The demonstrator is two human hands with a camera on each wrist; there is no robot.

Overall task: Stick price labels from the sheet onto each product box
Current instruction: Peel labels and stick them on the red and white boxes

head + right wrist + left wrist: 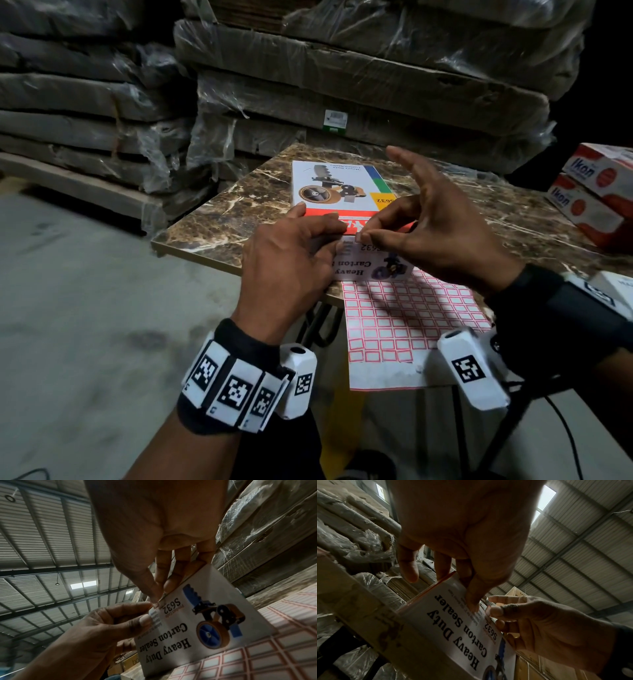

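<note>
Glossy rectangular carton-sealer box [371, 263] in left hand [291, 260] grip

The white printed cardboard product box [342, 185] has a smooth, faintly glossy face, and it lies on a brown marble-patterned tabletop [222, 219] whose polished surface shines under the light. The white paper label sheet with red-bordered rectangles [404, 325] looks thin and matt, hanging limp over the table edge. Behind stand stacks of flat brown cardboard [342, 85] wrapped in crinkled, glossy clear plastic film, above a dull, rough grey concrete floor [68, 308].
</note>
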